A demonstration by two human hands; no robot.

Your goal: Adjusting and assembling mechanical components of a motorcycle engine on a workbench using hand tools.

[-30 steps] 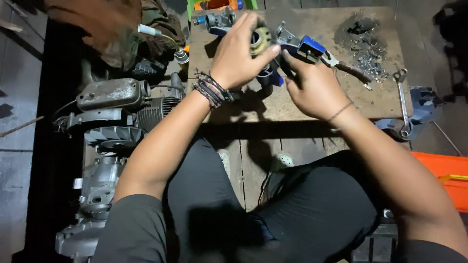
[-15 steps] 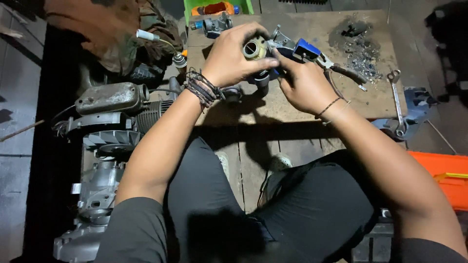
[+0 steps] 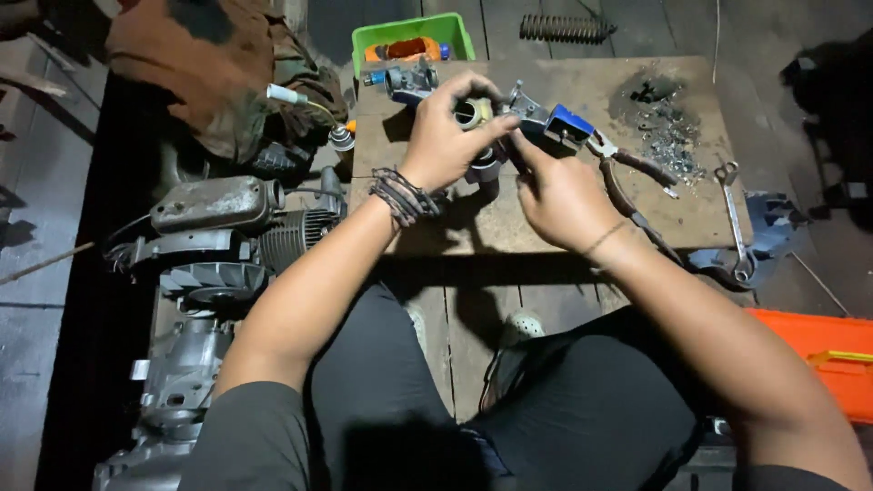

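Observation:
My left hand [image 3: 447,135] grips a small metal carburettor body [image 3: 476,116] with a round open throat, holding it above a low wooden board [image 3: 509,227]. My right hand [image 3: 556,193] is closed against the part's right side, its fingertips pinching something small I cannot make out. A second metal part with a blue piece [image 3: 556,120] lies just beyond my right hand. Pliers [image 3: 627,177] with dark handles rest on the board to the right of my hands. Braided bands circle my left wrist.
A small engine [image 3: 214,245] with cooling fins lies on the floor at the left. A green tray [image 3: 414,38] stands behind the board, with a coil spring [image 3: 566,27] beyond. Metal debris [image 3: 668,127] and a wrench [image 3: 735,218] lie at the board's right. An orange box [image 3: 818,355] sits lower right.
My hands have kept hold of the carburettor body and shifted slightly on it. The view has tilted, bringing the green tray and the spring behind the board into sight.

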